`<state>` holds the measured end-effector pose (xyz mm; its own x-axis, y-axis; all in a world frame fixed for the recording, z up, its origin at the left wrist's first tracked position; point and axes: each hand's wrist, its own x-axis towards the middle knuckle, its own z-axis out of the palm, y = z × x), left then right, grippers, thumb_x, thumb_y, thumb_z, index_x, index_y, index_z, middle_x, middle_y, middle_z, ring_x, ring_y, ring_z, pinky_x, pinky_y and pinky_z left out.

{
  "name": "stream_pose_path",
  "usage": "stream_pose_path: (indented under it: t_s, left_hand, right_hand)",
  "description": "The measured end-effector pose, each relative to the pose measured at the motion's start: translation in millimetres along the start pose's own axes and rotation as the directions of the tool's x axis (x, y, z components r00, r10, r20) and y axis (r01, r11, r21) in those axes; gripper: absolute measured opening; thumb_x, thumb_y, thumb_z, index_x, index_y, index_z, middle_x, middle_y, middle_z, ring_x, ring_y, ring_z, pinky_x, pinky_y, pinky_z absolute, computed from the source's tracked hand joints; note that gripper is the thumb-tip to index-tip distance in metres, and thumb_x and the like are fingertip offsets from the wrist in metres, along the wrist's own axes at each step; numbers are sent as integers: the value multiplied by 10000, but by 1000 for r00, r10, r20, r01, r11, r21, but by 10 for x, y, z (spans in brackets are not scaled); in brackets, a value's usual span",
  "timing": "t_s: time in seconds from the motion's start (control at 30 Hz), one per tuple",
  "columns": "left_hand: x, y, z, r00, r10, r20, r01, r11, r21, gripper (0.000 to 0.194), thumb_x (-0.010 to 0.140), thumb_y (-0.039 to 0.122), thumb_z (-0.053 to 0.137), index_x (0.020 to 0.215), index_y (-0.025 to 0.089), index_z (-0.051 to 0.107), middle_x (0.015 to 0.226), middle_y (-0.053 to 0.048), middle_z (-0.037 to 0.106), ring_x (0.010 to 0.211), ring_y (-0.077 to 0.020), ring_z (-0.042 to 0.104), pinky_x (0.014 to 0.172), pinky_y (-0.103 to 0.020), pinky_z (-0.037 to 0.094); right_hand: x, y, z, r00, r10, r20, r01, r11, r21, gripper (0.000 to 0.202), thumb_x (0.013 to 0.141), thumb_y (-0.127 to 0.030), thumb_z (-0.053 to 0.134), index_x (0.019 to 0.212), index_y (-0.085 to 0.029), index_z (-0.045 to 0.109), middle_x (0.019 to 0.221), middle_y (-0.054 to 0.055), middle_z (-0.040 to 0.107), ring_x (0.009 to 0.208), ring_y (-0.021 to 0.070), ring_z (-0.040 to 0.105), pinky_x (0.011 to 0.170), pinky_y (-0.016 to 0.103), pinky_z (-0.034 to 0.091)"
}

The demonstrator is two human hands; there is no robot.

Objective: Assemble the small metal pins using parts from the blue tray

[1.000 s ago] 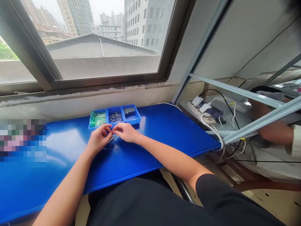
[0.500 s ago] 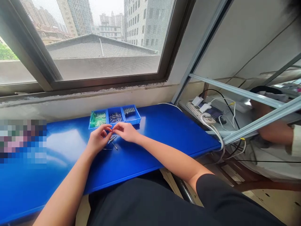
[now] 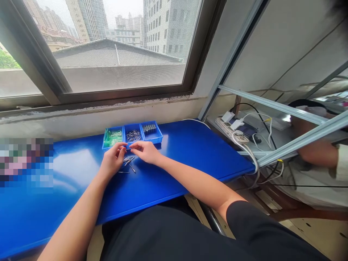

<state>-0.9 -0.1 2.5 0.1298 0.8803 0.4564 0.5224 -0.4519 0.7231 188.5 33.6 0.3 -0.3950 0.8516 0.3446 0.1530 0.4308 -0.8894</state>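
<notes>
My left hand (image 3: pixel 111 160) is curled in a pinch, with thumb and forefinger close together at the front of a blue three-part bin (image 3: pixel 160 139). Facing it, my right hand (image 3: pixel 147 152) also pinches, its fingertips a small gap from the left ones. Anything between the fingertips is too small to make out. Beneath the hands, several slim metal pieces (image 3: pixel 132 168) lie loose on the blue table (image 3: pixel 179 156). The bin's left part holds pale small pieces with green plastic (image 3: pixel 109 137), the middle many slim metal parts (image 3: pixel 133 136), the right small metal cylinders (image 3: pixel 149 128).
A window (image 3: pixel 122 65) and its sill run behind the table. At the right stand a metal frame (image 3: pixel 274 105), a power strip (image 3: pixel 231 130) with chargers and cables, and another person's arm (image 3: pixel 318 154). A pixelated patch covers the table's left end.
My fingertips have parted: they met over the loose metal pieces, and now a small gap shows between the two hands. My left hand has shifted slightly left.
</notes>
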Motion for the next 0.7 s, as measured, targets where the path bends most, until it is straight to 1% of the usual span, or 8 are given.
stream_pose_path:
  t_s: [0.1, 0.2, 0.33, 0.4, 0.5, 0.6, 0.7]
  left_hand:
    - [1, 2, -6, 1000, -14, 6, 14, 1000, 28, 272, 955, 360, 489, 1132, 194, 612, 764, -18, 632, 572, -111, 573, 515, -217, 448]
    - [-1, 4, -10, 999, -30, 12, 30, 999, 40, 285, 966, 368, 462, 1141, 199, 610, 732, -5, 608, 566, -112, 563, 520, -219, 450]
    - [-1, 9, -6, 998, -60, 16, 60, 998, -2, 285, 950, 373, 490, 1149, 202, 600, 768, -7, 608, 528, -98, 538, 500, -219, 444]
    - [-1, 21, 0, 999, -54, 4, 54, 998, -36, 284, 916, 367, 550, 1143, 202, 594, 821, -14, 620, 509, -82, 518, 491, -215, 436]
    - [-1, 36, 9, 1000, -15, -11, 14, 998, -65, 301, 869, 343, 624, 1132, 202, 589, 853, -19, 633, 505, -69, 496, 487, -206, 420]
    - [-2, 27, 14, 1000, 1, -17, -2, 998, -66, 290, 870, 328, 623, 1132, 206, 597, 835, -17, 634, 508, -70, 493, 485, -203, 409]
    - [0, -5, 12, 1000, -6, 3, 6, 998, -67, 268, 894, 324, 591, 1136, 212, 607, 816, -13, 623, 510, -75, 502, 488, -206, 416]
  right_hand:
    - [-9, -24, -2, 1000, 3, -4, -3, 1000, -2, 175, 836, -201, 674, 988, -163, 752, 971, 74, 760, 876, 177, 715, 840, 325, 572]
    - [-16, -57, -2, 1000, 2, -12, -3, 1000, -21, 161, 844, -209, 665, 968, -165, 758, 958, 70, 763, 860, 173, 712, 822, 314, 565]
    - [-13, -89, -5, 999, 9, -44, -12, 998, -64, 149, 851, -220, 659, 944, -168, 762, 933, 59, 764, 824, 162, 699, 789, 296, 548]
    - [-10, -98, -8, 998, 23, -58, -27, 997, -74, 148, 847, -223, 664, 940, -164, 762, 920, 56, 764, 809, 158, 693, 780, 289, 543]
    - [-10, -103, -12, 997, 35, -65, -40, 996, -78, 152, 849, -233, 662, 941, -165, 762, 915, 53, 764, 807, 154, 689, 780, 284, 537]
    - [-12, -99, -11, 998, 35, -61, -39, 996, -80, 157, 855, -247, 657, 938, -165, 762, 915, 56, 763, 805, 154, 687, 777, 285, 535]
    - [-14, -88, -3, 998, 28, -56, -32, 997, -76, 158, 858, -249, 653, 933, -164, 762, 925, 63, 762, 814, 161, 691, 783, 291, 540]
